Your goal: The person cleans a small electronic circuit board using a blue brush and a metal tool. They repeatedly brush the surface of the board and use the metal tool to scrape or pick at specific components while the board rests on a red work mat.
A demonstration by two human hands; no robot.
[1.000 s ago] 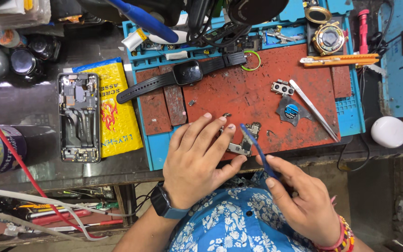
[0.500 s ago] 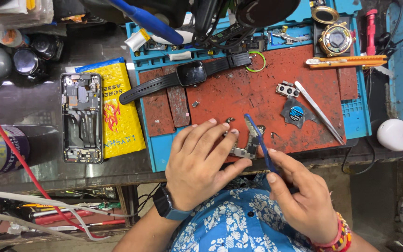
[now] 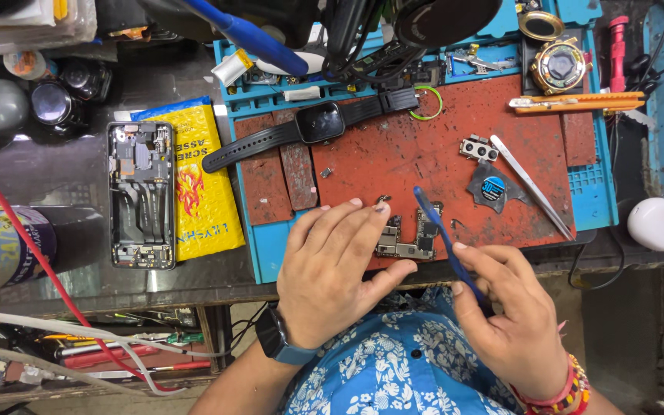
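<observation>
A small phone circuit board [image 3: 413, 238] lies near the front edge of the red work mat [image 3: 416, 157]. My left hand [image 3: 332, 273] presses flat on the mat, its fingers pinning the board's left end. My right hand [image 3: 512, 319] grips a thin blue pry tool [image 3: 438, 229], whose tip points up over the board's right part. A black smartwatch [image 3: 313, 127] lies across the mat's upper left. Further right sit a small camera module [image 3: 479, 148], a dark pick with a blue round mark [image 3: 491, 187] and metal tweezers [image 3: 533, 188].
An opened phone frame [image 3: 141, 196] lies on a yellow padded bag [image 3: 197, 180] to the left. An orange utility knife [image 3: 578, 101] and a watch movement [image 3: 561, 65] are at the back right. A white round case [image 3: 659, 224] sits right; a red cable [image 3: 40, 269] crosses the left.
My left hand has shifted slightly along the board while holding it. The blue tool in my right hand has tilted and its tip has moved a little over the board.
</observation>
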